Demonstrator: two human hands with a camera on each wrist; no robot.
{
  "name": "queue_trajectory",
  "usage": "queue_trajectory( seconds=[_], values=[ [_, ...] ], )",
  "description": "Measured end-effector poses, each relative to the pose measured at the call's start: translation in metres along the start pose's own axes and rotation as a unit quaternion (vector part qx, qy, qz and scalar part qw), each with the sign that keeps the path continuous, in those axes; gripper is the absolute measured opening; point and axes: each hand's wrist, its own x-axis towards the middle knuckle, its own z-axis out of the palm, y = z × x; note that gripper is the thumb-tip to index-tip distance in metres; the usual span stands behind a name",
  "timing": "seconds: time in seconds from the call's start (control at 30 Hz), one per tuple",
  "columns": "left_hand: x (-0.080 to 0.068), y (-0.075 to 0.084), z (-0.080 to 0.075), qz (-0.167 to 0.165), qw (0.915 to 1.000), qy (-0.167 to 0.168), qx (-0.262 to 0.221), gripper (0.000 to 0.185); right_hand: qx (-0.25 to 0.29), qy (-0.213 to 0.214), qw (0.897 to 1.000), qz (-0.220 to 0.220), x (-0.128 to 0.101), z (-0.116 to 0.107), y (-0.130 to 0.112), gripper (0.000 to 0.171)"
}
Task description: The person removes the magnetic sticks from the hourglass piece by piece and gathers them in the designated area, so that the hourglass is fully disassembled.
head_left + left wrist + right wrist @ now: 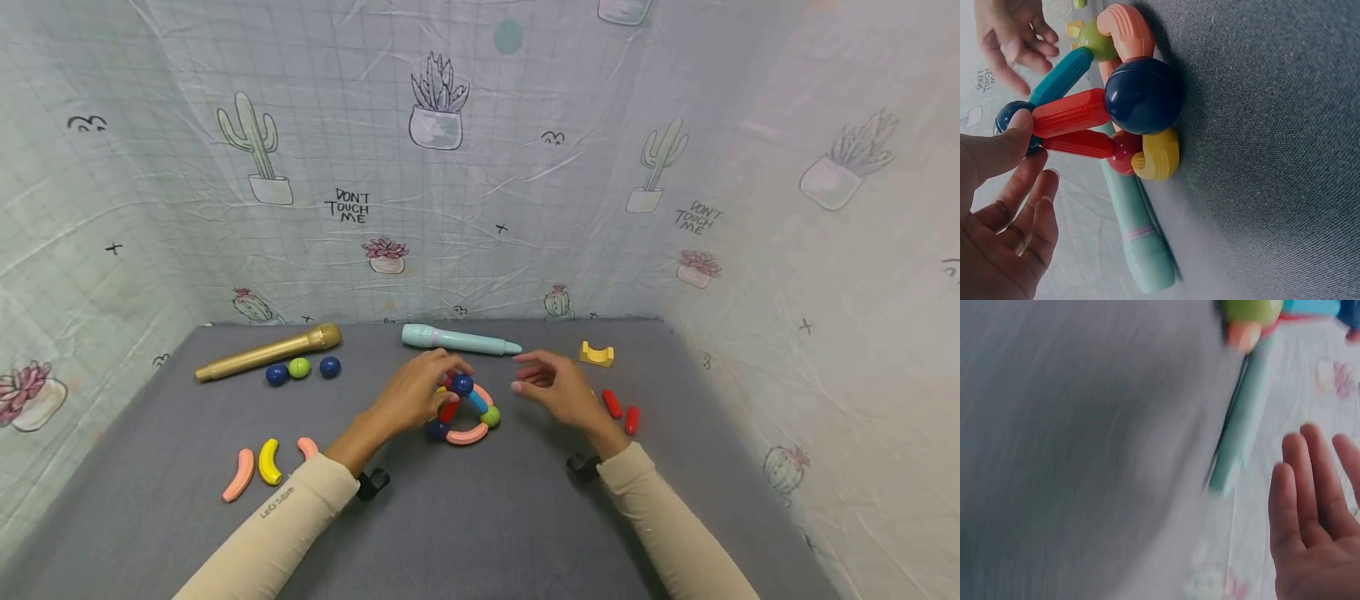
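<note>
On the far left of the grey table [187, 517], three curved pieces are lying in a loose row: a pink curved piece [238, 476], a yellow curved piece [268, 462] and another pink one half hidden by the sleeve. Behind them a gold toy microphone [266, 352] is lying with its head pointing right, and two blue balls are sitting either side of a green ball [299, 367] just beside it.

Moving toward the middle, the left hand [412, 396] is curling over the rod-and-ball toy [465, 412], thumb and fingertip pinching the blue ball [1013, 122] at its top end. The toy is sitting on the table directly between the two hands, touching the left hand and a little apart from the right, so the left hand is the nearer. It is lying to the right of the left palm. It is looking like a small ring: pink and yellow curved pieces, red and teal straight rods, with dark blue, red and green balls at the joints. Its red rods [1069, 114] are running from the pinched ball toward a large dark blue ball [1142, 95].

Behind it a teal toy microphone [457, 338] is lying crosswise. The right hand [558, 392] is hovering just right of the toy, fingers spread and relaxed, holding nothing. Further right, a yellow arch block [597, 354] and two red rods [622, 411] are lying on the table.
</note>
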Motion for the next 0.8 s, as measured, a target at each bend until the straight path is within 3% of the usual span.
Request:
queue_trajectory(
  seconds=[0.1,0.23,0.53,0.67,0.8],
  values=[
    [0.001,0.001,-0.001,0.004,1.0,-0.004,0.006,0.038,0.063,-0.063,0.996,-0.021,0.008,0.017,-0.006,0.049],
    [0.002,0.001,0.0,0.018,0.9997,-0.003,0.015,0.038,0.108,-0.118,0.987,-0.034,0.019,0.037,-0.009,0.05],
    [0.003,0.001,0.004,0.04,0.9983,0.015,0.039,0.039,0.139,-0.159,0.977,-0.029,0.029,0.062,-0.009,0.043],
    [0.003,0.0,0.005,0.044,0.9976,0.017,0.051,0.036,0.167,-0.175,0.97,-0.027,0.031,0.072,-0.012,0.057],
    [0.003,0.001,0.005,0.048,0.997,0.02,0.057,0.035,0.181,-0.164,0.97,-0.005,0.031,0.078,-0.013,0.067]
  ],
)
